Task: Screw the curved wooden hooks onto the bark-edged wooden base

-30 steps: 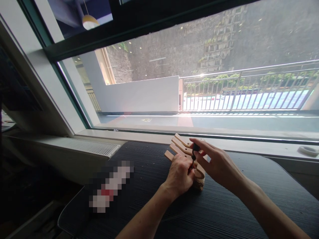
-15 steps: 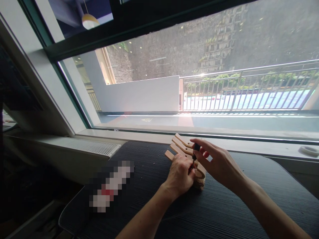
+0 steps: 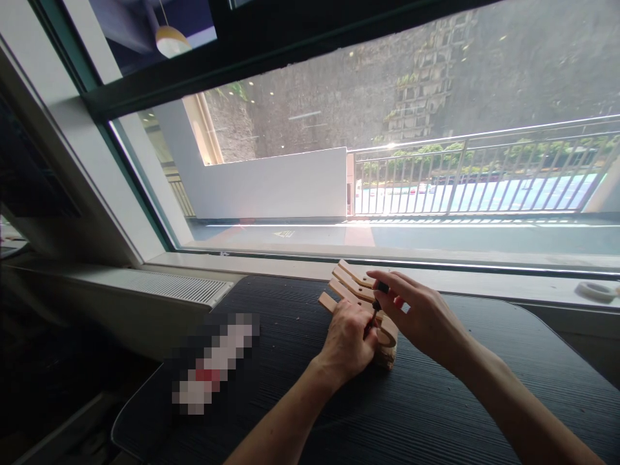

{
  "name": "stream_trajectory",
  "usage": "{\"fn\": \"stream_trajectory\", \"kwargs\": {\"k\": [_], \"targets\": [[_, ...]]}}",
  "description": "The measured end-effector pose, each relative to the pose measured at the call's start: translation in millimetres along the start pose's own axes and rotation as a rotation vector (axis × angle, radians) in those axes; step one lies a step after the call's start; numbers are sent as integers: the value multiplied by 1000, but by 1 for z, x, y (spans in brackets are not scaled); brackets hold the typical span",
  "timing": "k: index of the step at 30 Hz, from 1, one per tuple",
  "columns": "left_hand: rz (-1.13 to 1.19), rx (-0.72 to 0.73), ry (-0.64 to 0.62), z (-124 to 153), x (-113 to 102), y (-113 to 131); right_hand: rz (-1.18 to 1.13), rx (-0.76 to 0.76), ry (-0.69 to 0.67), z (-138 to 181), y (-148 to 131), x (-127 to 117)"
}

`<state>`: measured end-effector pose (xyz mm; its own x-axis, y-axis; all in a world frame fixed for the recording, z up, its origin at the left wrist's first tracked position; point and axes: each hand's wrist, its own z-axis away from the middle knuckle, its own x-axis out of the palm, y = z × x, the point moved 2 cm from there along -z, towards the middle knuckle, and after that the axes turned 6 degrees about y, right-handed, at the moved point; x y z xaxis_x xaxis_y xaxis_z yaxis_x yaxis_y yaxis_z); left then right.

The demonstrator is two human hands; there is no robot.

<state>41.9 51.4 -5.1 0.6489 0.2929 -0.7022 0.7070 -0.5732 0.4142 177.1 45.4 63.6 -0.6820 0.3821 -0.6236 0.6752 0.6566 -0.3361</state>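
Note:
A wooden piece (image 3: 357,290) with several pale, bent slats, each with a small dark hole, stands on the dark table. A bark-edged wood block (image 3: 386,357) with a rounded top shows at its near right end. My left hand (image 3: 349,334) is closed around the wooden piece from the near side, hiding its middle. In my right hand (image 3: 414,302), finger and thumb pinch the black handle of a small screwdriver (image 3: 382,287). Its thin shaft points down towards my left fingertips. The tip is hidden there.
The black wood-grain table (image 3: 436,400) has rounded corners. A blurred-out pale and red item (image 3: 213,368) lies on its left. A window sill (image 3: 465,282) runs behind it, with a roll of tape (image 3: 595,292) at right. A vented ledge (image 3: 188,287) adjoins at left.
The view has shifted slightly. Both hands stay on the wooden piece and the screwdriver, with hardly any visible movement.

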Motion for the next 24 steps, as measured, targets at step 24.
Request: {"fn": "stream_trajectory", "kwargs": {"k": [24], "targets": [[49,-49,65,4,6,-1,48,60,-63,3,2,11]]}}
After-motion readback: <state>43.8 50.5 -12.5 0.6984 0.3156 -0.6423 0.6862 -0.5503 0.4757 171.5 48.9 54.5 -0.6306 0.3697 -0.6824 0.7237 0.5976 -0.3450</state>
